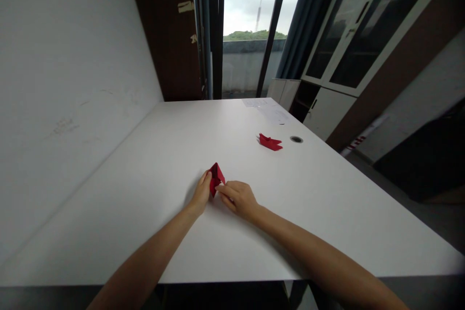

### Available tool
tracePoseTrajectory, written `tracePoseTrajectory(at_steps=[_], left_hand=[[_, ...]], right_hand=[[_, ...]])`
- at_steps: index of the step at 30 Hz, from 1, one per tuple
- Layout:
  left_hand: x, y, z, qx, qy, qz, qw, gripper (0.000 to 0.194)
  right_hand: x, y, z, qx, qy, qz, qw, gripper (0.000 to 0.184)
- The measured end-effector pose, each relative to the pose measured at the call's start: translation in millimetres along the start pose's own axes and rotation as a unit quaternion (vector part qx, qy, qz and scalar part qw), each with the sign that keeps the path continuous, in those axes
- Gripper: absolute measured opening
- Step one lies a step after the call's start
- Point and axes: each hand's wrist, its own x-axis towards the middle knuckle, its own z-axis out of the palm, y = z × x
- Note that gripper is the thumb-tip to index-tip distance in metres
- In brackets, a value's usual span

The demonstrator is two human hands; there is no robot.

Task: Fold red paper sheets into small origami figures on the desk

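A folded piece of red paper is held just above the white table, with a hollow between its folds facing me. My left hand grips its left side, thumb in front and the other fingers mostly hidden. At the lower right edge, my right hand pinches the paper between thumb and fingertips. Farther off to the right, a second folded red paper piece with pointed ends lies on the table, apart from both hands.
The white table runs along a wall on the left. Flat papers lie toward its far right corner, near a round dark cable hole. A glass-fronted cabinet stands beyond the right edge.
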Motion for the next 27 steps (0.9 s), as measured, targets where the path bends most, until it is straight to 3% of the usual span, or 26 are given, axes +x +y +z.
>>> tracePoseTrajectory(at_steps=[5, 8, 11, 16, 20, 27], left_hand=[[-1.3, 1.8, 0.0, -0.021, -0.010, 0.021, 0.999, 0.028], [-4.6, 5.7, 1.9, -0.030, -0.018, 0.015, 0.999, 0.030], [-6.0, 9.4, 3.5, -0.012, -0.062, 0.023, 0.998, 0.030], [0.0, 7.2, 0.4, -0.010, -0.065, 0.020, 0.998, 0.023], [6.4, 1.9, -6.3, -0.026, -0.018, 0.006, 0.999, 0.022], [12.9, -3.1, -12.5, -0.017, 0.084, 0.037, 0.996, 0.020]], right_hand=[[1.5, 6.1, 7.5, -0.118, -0.064, 0.105, 0.985, 0.030], [1.7, 13.8, 8.8, -0.150, -0.081, 0.130, 0.977, 0.016], [1.1, 17.2, 9.0, -0.157, -0.075, 0.130, 0.976, 0.005], [2.0, 13.9, 8.8, -0.155, -0.061, 0.078, 0.983, 0.013], [1.8, 11.2, 9.2, -0.160, -0.049, 0.038, 0.985, 0.018], [-2.1, 10.8, 9.3, -0.100, -0.041, -0.073, 0.991, 0.015]])
